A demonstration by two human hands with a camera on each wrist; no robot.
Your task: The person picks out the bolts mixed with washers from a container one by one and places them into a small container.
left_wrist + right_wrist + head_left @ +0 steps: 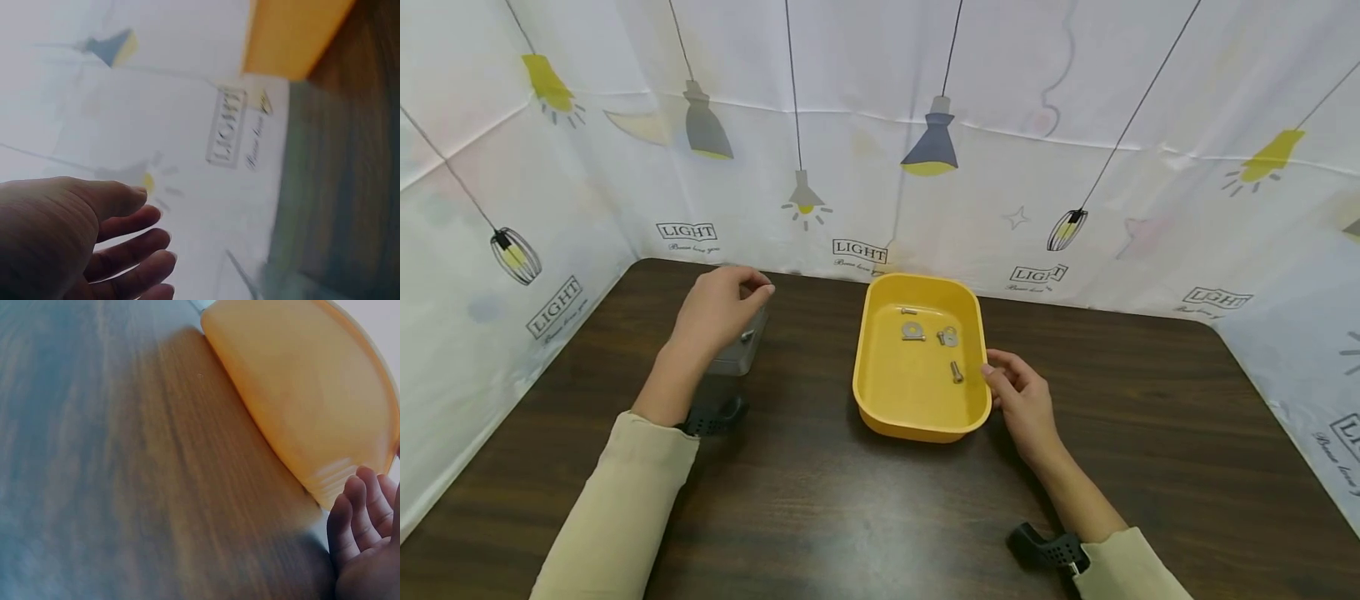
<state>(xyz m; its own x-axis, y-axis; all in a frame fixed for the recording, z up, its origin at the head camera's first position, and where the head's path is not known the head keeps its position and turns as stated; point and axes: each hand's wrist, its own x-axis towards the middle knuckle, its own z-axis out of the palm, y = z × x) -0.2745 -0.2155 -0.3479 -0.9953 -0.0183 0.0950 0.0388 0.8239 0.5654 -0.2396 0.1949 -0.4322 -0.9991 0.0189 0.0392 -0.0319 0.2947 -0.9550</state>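
A yellow tray (887, 408) stands on the table with several small bolts and washers inside, among them a bolt (956, 372) near its right wall and a washer (912, 329). My right hand (1024, 408) holds the tray's right rim, thumb at the edge and fingers against the outer wall; the right wrist view shows those fingers (362, 506) by the ridged wall. My left hand (718, 308) hovers over a grey box (737, 357), hiding much of it. In the left wrist view its fingers (134, 269) are loosely bent, with nothing seen between them.
A dark wood-grain table (820, 517) lies under everything. Behind and along its sides hangs a white cloth (857, 83) printed with lamps. A small metal piece (747, 335) shows at the grey box, partly under my left hand.
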